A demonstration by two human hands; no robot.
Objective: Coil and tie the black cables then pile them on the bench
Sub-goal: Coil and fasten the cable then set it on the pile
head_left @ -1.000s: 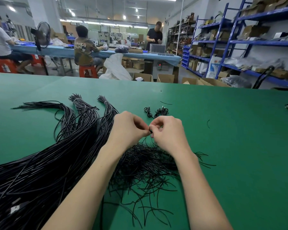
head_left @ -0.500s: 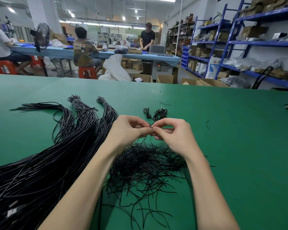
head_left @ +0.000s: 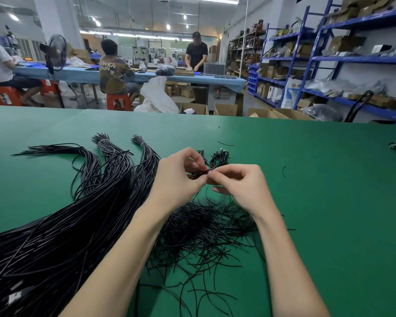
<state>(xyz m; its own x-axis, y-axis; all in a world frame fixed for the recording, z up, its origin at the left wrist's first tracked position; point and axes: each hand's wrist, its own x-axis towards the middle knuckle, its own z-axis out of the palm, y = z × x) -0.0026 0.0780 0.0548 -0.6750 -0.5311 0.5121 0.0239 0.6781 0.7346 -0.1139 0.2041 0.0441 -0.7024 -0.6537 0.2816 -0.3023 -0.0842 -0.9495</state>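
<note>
We see a small coiled black cable [head_left: 198, 174] held above the green bench [head_left: 318, 202], pinched between both hands at centre. The left hand [head_left: 177, 181] grips it with curled fingers; the right hand [head_left: 240, 186] pinches its end, thumb and forefinger closed on it. Beneath lies a loose heap of short black ties [head_left: 206, 229]. Just beyond the hands, finished coils [head_left: 218, 156] rest on the bench. To the left, long cable bundles [head_left: 82, 207] fan outward.
</note>
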